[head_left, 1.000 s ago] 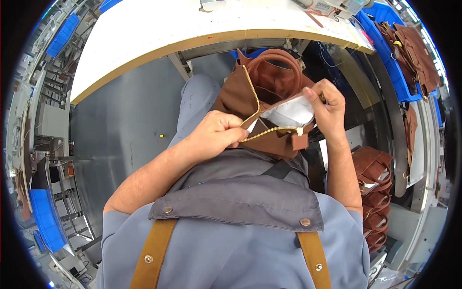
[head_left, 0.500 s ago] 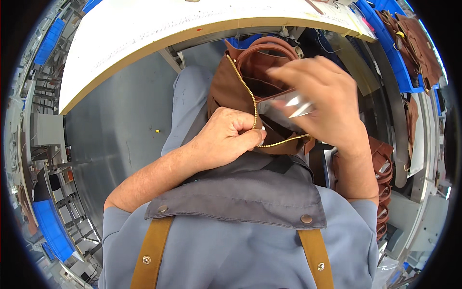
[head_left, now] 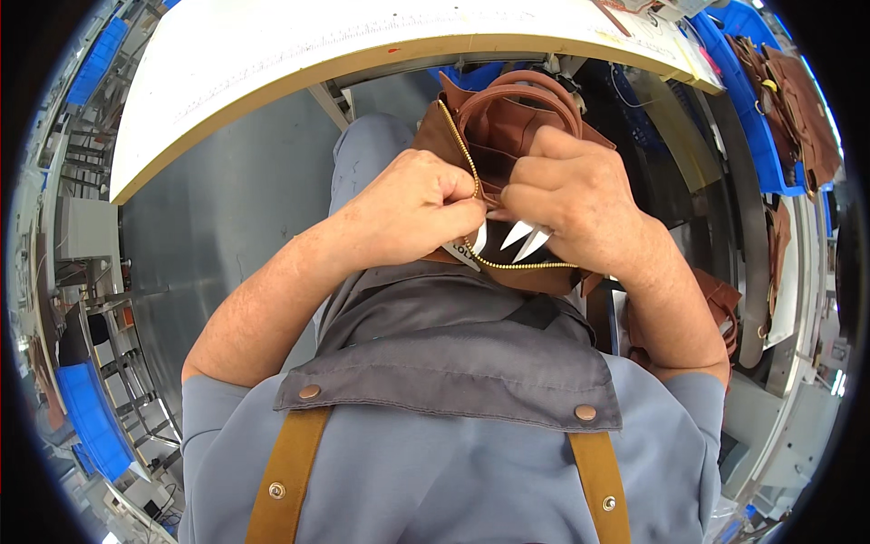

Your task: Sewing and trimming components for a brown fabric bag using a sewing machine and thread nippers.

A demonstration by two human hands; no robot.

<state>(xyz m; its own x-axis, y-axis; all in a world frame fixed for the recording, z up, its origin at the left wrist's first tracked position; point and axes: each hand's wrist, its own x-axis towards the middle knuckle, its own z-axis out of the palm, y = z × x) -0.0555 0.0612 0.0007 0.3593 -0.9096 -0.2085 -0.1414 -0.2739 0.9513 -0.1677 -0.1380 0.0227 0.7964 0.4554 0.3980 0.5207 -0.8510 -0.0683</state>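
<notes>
A brown leather handbag [head_left: 507, 122] with two rounded handles sits in my lap, its gold zipper [head_left: 468, 159] parted and curving round the opening. My left hand [head_left: 412, 204] is closed on the bag's left edge by the zipper, thumb and forefinger pinched together. Fingers curled, my right hand [head_left: 575, 195] grips a pair of snips [head_left: 524, 238], whose two pointed metal blades stick out below it, spread apart. Both hands' fingertips meet over the opening, and what lies between them is hidden. A pale label [head_left: 460, 254] shows below my left hand.
A white worktable [head_left: 299, 63] with a curved-looking front edge stands ahead. Blue bins [head_left: 766, 118] with brown leather pieces [head_left: 802, 118] are at the far right. More brown bags [head_left: 716, 299] lie beside my right elbow. On the left stands metal racking with a blue bin [head_left: 93, 422].
My right hand, blurred and raised before, has come left to meet my left hand, carrying the snips. My left hand has shifted slightly forward, and the pale label now shows.
</notes>
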